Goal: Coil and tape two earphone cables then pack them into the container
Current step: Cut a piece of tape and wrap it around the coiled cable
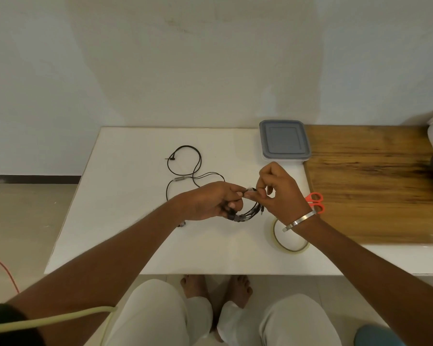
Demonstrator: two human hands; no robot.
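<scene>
1. My left hand [211, 201] has its fingers curled round the coil [245, 213], a bundle of black earphone cable held just above the board [135, 221].
2. My right hand [280, 191] pinches a small clear bit of tape [250, 194] against the coil's top, thumb and forefinger closed on it, the other fingers curled loosely.
3. The 2 hands meet at the coil, fingertips touching or nearly so.
4. The 2nd cable [185, 166] lies loose on the board, beyond the coil and to its left, its plug toward the far edge and 1 strand running under my left hand.
5. The container [284, 141], lid on, sits beyond the coil to the right, at the board's far right corner, apart from both hands.
6. The tape roll [289, 242] lies flat on the board nearer me than the coil and to its right, partly under my right wrist.
7. The scissors [315, 202] lie right of the coil across the board's right edge, handles on the wood top [373, 183].
8. Open board stretches left of the coil to the left edge, and nearer me to the front edge.
9. A bare strip of board separates the coil from the container.
</scene>
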